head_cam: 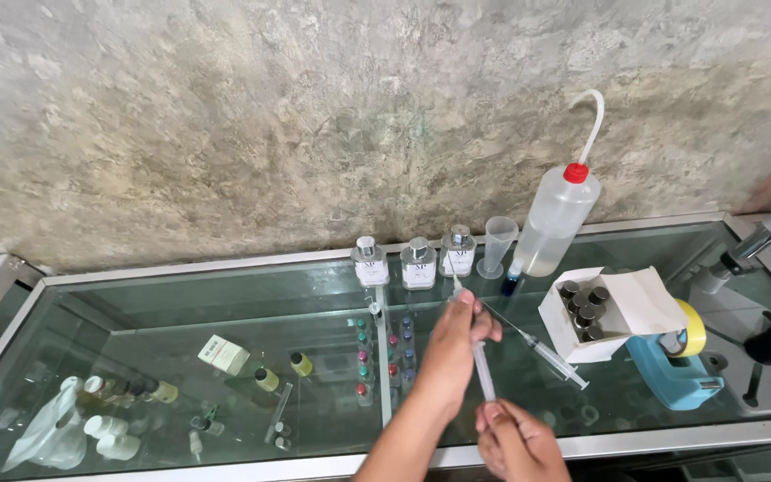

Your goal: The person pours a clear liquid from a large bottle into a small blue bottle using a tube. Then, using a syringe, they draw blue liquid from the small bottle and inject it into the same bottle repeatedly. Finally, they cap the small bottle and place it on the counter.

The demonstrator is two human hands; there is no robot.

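The syringe (484,368) is held in both hands above the glass countertop (225,303), its needle end pointing toward the row of three clear square bottles (418,261) standing against the wall. The left hand (457,344) is clamped around the upper part of the barrel, fingers curled shut on it, just in front of the right-most of the three bottles. The right hand (515,437) is closed on the plunger end, thumb and fingers pinched on it, nearer the front metal edge of the counter.

Just right of the held syringe a second syringe (551,355) lies flat on the glass, slanting toward an open white cardboard box (622,308) filled with dark-capped vials. Behind that box, next to the three bottles, stand a small clear measuring cup (498,243) and a plastic wash bottle (557,219) with a red cap and a bent spout. Right of the box sits a blue tape dispenser (675,370) with a yellow roll. Under the glass, left of the hands, small bottles and a white box rest on the shelf.
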